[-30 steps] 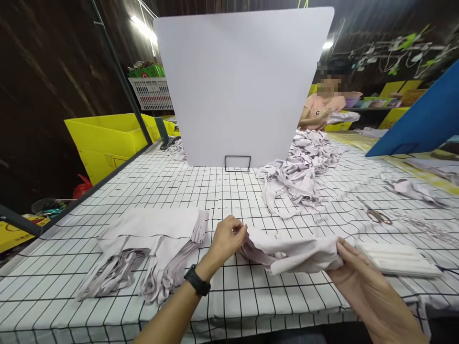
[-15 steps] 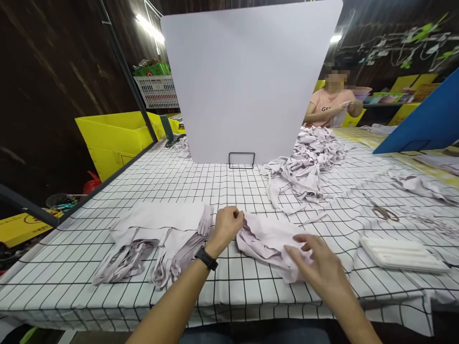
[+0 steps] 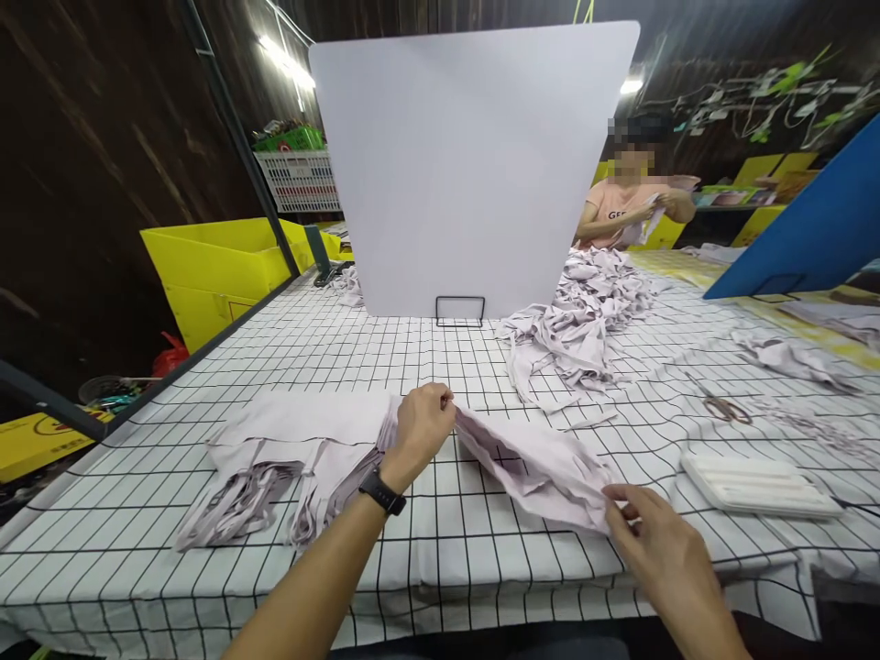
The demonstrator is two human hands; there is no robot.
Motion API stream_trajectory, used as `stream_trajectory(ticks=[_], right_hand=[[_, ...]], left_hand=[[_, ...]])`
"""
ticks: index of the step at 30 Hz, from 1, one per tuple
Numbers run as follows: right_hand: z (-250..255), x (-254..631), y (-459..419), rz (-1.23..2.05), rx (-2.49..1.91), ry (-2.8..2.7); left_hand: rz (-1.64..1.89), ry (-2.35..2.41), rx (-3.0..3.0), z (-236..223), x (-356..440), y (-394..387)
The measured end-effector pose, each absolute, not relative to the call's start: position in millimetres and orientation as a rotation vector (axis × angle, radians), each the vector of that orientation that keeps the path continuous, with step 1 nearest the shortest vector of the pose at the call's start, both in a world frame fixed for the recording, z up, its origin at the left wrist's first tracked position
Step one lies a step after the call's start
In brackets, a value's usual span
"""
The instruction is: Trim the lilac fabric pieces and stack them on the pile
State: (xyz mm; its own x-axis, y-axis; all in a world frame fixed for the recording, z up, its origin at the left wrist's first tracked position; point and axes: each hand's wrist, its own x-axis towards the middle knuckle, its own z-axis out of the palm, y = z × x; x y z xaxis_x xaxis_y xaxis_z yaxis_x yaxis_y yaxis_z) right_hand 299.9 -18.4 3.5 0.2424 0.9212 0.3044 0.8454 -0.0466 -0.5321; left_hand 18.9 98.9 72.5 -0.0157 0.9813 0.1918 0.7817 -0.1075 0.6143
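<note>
A pale lilac fabric piece [image 3: 536,458] stretches between my two hands, partly folded and just over the checked cloth. My left hand [image 3: 423,417], with a black watch on its wrist, pinches the piece's upper left end. At its lower right end my right hand [image 3: 656,536] grips the edge between thumb and fingers. Left of my left hand lies a neat stack of similar fabric pieces [image 3: 302,422], with strap-like strips hanging toward me. A heap of loose crumpled fabric pieces [image 3: 570,321] lies beyond my hands, to the right.
A white board [image 3: 467,174] stands upright on a wire foot at the back. To the right lie scissors [image 3: 727,408] and a white padded case [image 3: 760,486]. A blue board [image 3: 804,229] leans farther right. Another person [image 3: 629,206] handles fabric behind the heap. A yellow bin [image 3: 213,266] stands at left.
My right hand has moved right and closed on the fabric's free end. The piece is now drawn out longer between both hands; my left hand keeps its pinch.
</note>
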Motion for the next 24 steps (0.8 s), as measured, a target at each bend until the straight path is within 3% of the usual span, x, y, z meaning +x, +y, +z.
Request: stream_trajectory(ticks=[8,14,24], right_hand=[[49,289,1,0.343,-1.9,-1.472],[12,224,-11,0.442,-1.677,-1.747],[-3,227,-15,0.31,-1.601,-1.866]], left_hand=[[0.974,1.856,1.938,101,16,104],[1.061,1.761,1.907,98,17,100],[1.182,1.706,1.808,99,12,99]])
